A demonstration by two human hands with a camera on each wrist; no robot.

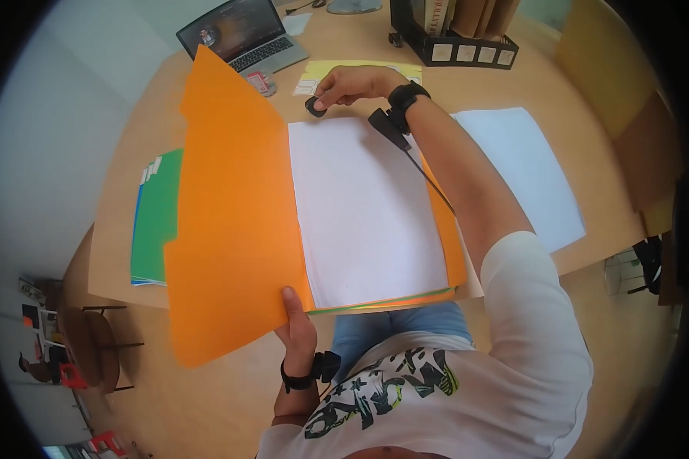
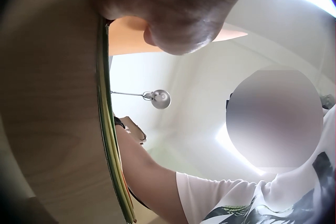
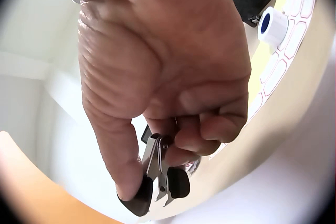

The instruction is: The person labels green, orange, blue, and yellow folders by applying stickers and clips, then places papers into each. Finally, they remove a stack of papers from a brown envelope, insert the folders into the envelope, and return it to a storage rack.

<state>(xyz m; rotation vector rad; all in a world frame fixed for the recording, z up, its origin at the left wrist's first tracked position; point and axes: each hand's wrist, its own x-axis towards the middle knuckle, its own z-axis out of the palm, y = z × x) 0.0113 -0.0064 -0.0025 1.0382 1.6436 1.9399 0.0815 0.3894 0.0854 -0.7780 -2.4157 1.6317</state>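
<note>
An orange folder [image 1: 237, 206] lies opened on the table, its left cover raised at a slant. White paper [image 1: 367, 214] fills its right side. My left hand [image 1: 298, 333] grips the cover's lower edge near the fold, thumb on the inner face. In the left wrist view that hand [image 2: 178, 14] is beside the table edge, by the edges of stacked folders [image 2: 106, 113]. Above the paper's top edge, my right hand [image 1: 364, 83] pinches a staple remover [image 1: 315, 107]. The right wrist view shows the staple remover [image 3: 161, 179] with black grips and parted metal teeth, under the thumb.
Green folders [image 1: 157, 222] lie to the left, partly behind the raised cover. White sheets [image 1: 517, 172] lie at right. Yellow folders [image 1: 337, 69] with label sheets, a laptop [image 1: 245, 46] and a black organizer [image 1: 467, 52] are at the back. A white roll [image 3: 273, 27] stands near the labels.
</note>
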